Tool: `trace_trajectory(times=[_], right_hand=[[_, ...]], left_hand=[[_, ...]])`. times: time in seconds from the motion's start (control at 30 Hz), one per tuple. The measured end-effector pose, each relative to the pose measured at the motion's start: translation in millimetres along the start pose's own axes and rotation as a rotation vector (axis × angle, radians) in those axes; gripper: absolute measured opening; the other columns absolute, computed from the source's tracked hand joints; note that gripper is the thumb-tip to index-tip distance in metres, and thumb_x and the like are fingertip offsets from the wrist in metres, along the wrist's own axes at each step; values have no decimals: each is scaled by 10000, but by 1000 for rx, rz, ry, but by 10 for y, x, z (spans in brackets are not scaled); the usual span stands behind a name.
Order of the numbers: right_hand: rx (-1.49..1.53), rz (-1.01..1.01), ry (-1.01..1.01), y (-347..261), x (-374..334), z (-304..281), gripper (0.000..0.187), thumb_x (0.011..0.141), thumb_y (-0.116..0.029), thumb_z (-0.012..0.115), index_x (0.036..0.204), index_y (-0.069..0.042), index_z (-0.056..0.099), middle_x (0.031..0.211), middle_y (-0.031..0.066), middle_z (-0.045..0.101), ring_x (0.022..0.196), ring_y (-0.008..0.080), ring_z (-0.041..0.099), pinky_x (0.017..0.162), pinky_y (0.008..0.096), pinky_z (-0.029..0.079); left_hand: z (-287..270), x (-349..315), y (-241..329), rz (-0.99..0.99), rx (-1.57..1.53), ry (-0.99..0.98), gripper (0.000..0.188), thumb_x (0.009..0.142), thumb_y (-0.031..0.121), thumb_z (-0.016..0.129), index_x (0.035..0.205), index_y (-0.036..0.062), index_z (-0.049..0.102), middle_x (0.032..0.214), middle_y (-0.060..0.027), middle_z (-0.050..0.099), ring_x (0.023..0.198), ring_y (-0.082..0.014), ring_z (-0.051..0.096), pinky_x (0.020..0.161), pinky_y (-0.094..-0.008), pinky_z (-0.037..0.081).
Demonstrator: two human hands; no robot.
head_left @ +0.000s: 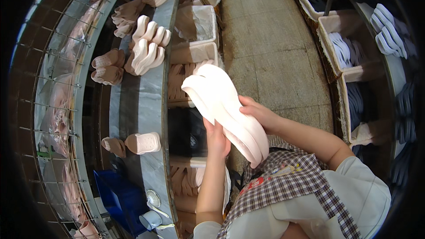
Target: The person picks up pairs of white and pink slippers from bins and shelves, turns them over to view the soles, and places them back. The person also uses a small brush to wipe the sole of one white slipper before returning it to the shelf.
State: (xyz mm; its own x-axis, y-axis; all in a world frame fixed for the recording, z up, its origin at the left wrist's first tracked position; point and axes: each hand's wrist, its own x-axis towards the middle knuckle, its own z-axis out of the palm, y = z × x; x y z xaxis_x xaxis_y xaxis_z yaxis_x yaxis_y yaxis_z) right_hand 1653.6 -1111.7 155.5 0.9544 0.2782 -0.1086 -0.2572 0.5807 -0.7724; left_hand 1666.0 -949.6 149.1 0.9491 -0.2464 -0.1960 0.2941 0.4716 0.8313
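Note:
Both hands hold a small stack of pale pink foam slippers (221, 102) over the aisle, tilted, with the far end up to the left. My left hand (217, 139) is closed on the stack's left edge. From the right side, my right hand (260, 114) grips it, thumb on top and the other fingers hidden beneath. Bright light washes out the upper surface. On the grey tabletop (144, 97) to the left, stacked pale clogs (148, 51) stand in rows, and a lone perforated pale clog (144, 143) lies nearer me.
Bins of pale footwear (192, 55) line the table's right side. Across the tiled floor (270, 40), white-lined bins (345, 53) hold white and dark footwear. A blue crate (117, 199), a metal mug (150, 220) and a strainer (153, 198) sit lower left, beside a wire mesh (66, 106).

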Motion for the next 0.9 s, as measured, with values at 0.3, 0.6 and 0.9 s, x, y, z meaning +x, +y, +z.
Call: trace_trajectory(times=[0.3,0.6,0.9], right_hand=[[-38,-25,-121,-63,-50,-54,569,856,-184,464,1362,38,327,1312,136,412,1210,202,402,1041,350,319],[37,-12,-190,-138,-126,-45,599,860,-188,505,1389,11,306,1319,119,441,1207,192,432,1027,349,354],[-114,-84,-174,-74,-99,-91,544,836,-164,517,1335,17,401,1308,108,390,1251,210,367,1063,355,292]], left_hand=[[-146,44,30,235,121,-72,607,945,38,467,1440,178,144,1432,-89,312,1282,-238,383,1036,-397,372],[-83,-15,41,356,189,-90,660,928,147,529,1431,17,121,1418,-137,305,1296,-234,336,1066,-374,282],[-70,-58,106,410,286,-99,639,921,111,508,1427,9,132,1423,-137,302,1291,-232,341,1065,-366,283]])
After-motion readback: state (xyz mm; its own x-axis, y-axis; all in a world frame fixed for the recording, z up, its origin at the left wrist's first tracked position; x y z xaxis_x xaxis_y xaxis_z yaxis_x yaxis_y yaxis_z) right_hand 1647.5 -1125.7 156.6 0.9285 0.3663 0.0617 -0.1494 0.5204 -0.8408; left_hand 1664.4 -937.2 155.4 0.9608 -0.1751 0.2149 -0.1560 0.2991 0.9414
